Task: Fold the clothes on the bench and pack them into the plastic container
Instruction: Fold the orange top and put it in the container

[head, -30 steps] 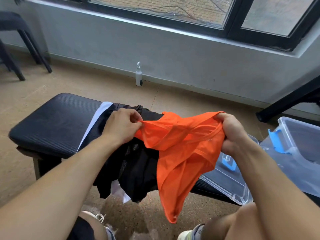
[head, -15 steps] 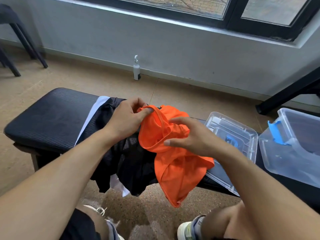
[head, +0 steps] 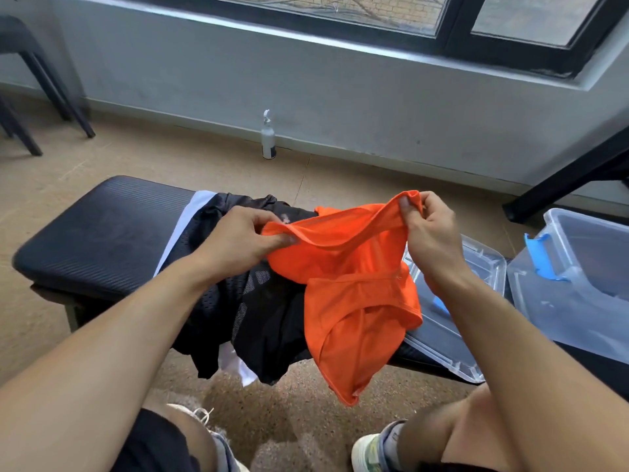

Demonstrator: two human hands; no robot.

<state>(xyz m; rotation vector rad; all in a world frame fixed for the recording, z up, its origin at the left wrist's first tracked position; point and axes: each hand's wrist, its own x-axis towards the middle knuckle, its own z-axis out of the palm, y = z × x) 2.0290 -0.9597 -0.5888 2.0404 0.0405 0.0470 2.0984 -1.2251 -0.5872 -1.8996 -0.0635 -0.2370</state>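
While both the left hand [head: 238,243] and right hand [head: 432,233] pinch its hem, the orange garment [head: 357,301] spans left-to-right mid-frame, hanging toward the bottom edge.

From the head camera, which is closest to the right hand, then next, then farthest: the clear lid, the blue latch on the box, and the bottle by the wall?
Measured from the right hand:
1. Clear lid, lying on the bench just beside and below the hand.
2. Blue latch, farther right on the plastic box.
3. Bottle, standing on the floor against the wall, up and to the left.
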